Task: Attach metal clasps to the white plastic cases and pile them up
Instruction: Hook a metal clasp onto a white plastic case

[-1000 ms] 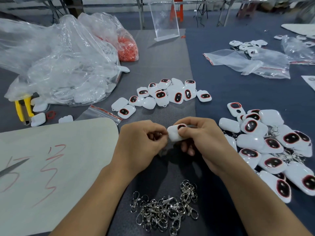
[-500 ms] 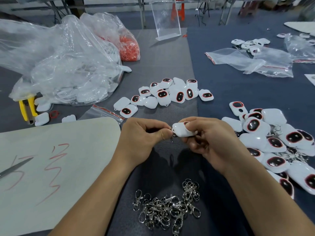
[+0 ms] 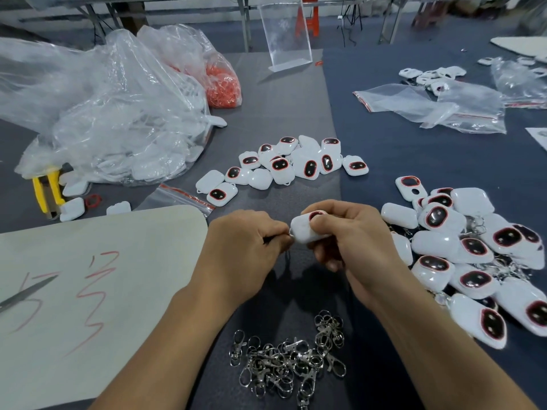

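The right hand grips a white plastic case over the dark surface; the left hand pinches a mostly hidden metal clasp at its end. Loose silver clasps lie nearer.

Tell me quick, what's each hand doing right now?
Left hand: pinches something small, likely a clasp hidden by its fingers, at the end of the white case.
Right hand: grips the white case.

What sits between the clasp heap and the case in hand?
Nothing: in the head view only bare dark mat separates the clasp heap from the held case.
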### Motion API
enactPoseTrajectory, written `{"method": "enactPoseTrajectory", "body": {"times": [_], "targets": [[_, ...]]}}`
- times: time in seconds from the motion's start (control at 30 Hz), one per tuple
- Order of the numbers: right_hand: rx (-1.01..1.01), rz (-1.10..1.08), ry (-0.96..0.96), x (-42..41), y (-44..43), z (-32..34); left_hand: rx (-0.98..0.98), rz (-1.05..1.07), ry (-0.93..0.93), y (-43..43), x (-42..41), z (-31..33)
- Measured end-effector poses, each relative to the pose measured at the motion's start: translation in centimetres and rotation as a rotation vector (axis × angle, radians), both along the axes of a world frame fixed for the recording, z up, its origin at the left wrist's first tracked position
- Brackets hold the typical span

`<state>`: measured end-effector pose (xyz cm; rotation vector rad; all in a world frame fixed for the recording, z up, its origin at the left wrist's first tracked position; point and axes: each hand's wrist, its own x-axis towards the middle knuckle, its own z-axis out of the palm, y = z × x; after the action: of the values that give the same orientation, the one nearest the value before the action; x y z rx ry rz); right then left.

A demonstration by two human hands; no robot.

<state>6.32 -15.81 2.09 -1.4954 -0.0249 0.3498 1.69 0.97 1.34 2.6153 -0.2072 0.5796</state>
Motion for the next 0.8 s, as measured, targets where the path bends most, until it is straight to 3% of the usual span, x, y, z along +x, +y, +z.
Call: {"method": "enactPoseTrajectory", "body": {"times": [0.17, 0.37, 0.43, 0.63, 0.73, 0.8], "targets": [[0.203, 0.022, 0.189, 0.5, -0.5, 0.5, -0.687, -0.022, 0.109, -0.4, 0.7, -0.4], [0.277, 0.050, 0.255, 0.5, -0.6, 0.4, -0.933, -0.134, 0.317, -0.8, 1.0, -0.4], [0.237, 0.035, 0.201, 0.5, -0.6, 0.4, -0.841, -0.096, 0.268, -0.6, 1.0, -0.3], [-0.133, -0.111, -0.336, -0.5, 0.3, -0.4, 0.152, -0.059, -0.083, -0.6, 0.4, 0.1], [-0.122, -0.126, -0.351, -0.6, 0.8, -0.6, 0.169, -0.028, -0.140, -0.5, 0.4, 0.0], [0.051, -0.130, -0.156, 0.0, 0.5, -0.2, -0.150, 0.015, -0.021, -0.7, 0.3, -0.2]]}}
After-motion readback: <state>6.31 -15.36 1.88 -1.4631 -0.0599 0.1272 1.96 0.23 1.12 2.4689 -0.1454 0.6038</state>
